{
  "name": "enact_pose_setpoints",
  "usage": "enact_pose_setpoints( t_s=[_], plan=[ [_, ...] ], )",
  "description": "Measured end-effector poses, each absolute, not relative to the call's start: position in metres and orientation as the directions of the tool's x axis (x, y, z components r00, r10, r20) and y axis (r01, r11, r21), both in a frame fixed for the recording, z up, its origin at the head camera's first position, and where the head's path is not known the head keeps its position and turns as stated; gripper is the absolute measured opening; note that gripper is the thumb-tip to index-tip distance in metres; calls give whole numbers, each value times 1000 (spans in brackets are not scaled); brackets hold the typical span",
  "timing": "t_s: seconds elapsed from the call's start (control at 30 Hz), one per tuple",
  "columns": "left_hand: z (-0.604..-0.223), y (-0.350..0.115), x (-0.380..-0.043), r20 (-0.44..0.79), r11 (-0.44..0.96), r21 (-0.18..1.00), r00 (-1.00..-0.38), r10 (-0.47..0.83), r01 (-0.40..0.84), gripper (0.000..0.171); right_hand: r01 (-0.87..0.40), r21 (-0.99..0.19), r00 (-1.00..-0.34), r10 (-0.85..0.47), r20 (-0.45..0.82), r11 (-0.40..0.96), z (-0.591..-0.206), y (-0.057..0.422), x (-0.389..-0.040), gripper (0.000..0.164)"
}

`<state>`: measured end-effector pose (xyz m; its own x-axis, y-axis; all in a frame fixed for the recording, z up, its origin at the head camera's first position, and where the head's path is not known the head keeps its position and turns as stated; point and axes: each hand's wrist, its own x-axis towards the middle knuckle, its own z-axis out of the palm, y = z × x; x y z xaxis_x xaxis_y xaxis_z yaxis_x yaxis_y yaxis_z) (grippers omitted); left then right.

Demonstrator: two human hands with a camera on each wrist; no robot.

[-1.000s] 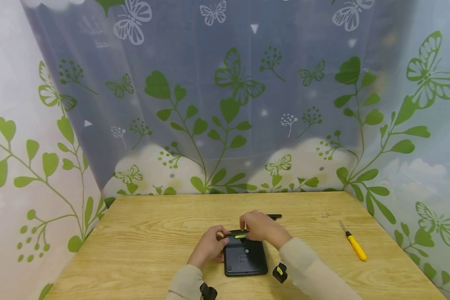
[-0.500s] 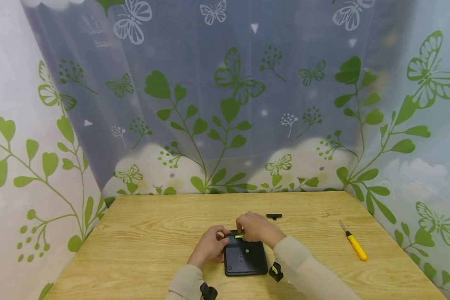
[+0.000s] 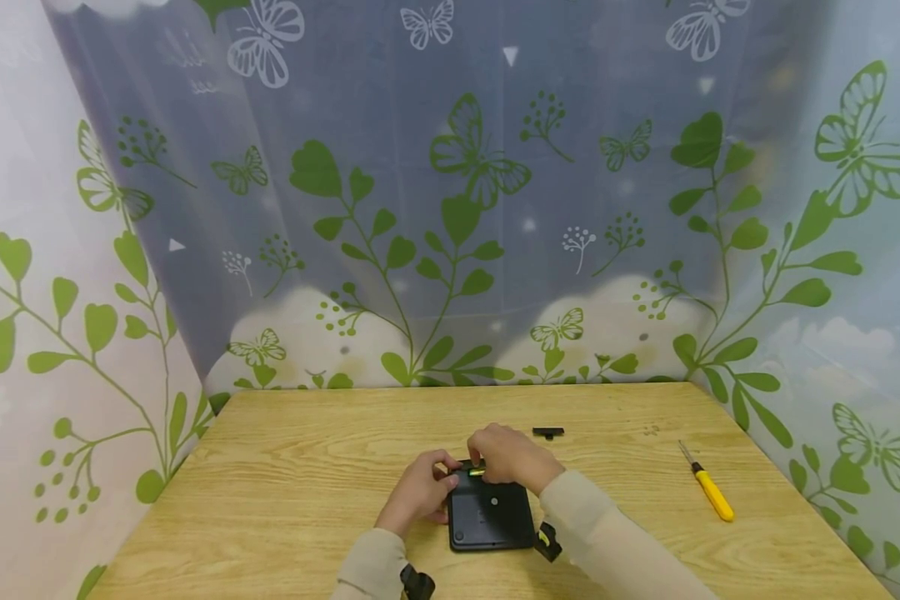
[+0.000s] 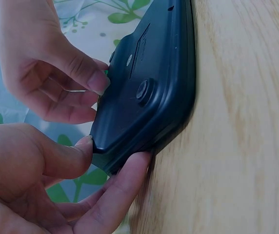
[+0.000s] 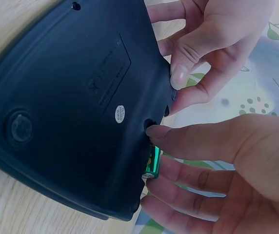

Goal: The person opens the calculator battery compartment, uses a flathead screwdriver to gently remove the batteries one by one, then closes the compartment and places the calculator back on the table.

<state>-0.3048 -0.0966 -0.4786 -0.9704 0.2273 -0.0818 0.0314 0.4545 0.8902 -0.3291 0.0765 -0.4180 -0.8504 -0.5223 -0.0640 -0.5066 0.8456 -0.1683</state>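
Observation:
A black calculator (image 3: 491, 525) lies back side up on the table, its rubber feet and a small round sticker showing in the wrist views. My left hand (image 3: 417, 492) grips its far left corner, thumb on top and fingers along the side. At the far edge, a green battery (image 5: 152, 162) sits at the battery compartment, partly hidden by the hand in the head view. My right hand (image 3: 512, 454) pinches at this battery, with the thumb by the compartment's notch and the other fingers curled beyond the edge.
A small black battery cover (image 3: 548, 432) lies on the wooden table (image 3: 307, 450) behind the right hand. Farther right is a screwdriver (image 3: 712, 496) with a yellow handle. Patterned curtains (image 3: 450, 250) enclose the table at the back and sides.
My right hand has shifted slightly left along the calculator's far edge, covering more of the battery and uncovering the battery cover behind it. The left hand keeps its grip in place.

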Motion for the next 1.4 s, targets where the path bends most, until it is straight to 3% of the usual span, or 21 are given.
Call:
enact_pose_setpoints(
  t_s=[0.77,1.0,1.17,1.4],
  plan=[
    [-481,-96,-305,-80,451,892,-972,220,28,14,-491,-123,-864,-500,-56,863,-424,73,-330,18],
    [-481,-95,-304,-85,451,892,-973,215,21,15,-488,-100,-867,-495,-57,867,-418,76,-328,29],
    [-479,-96,-304,-84,452,892,-972,217,24,15,-495,-78,-863,-500,-68,865,-413,78,-326,18],
    [-478,-96,-304,-83,453,891,-972,221,26,16,-498,-118,-856,-509,-93,859,-414,81,-324,32]
  ],
)
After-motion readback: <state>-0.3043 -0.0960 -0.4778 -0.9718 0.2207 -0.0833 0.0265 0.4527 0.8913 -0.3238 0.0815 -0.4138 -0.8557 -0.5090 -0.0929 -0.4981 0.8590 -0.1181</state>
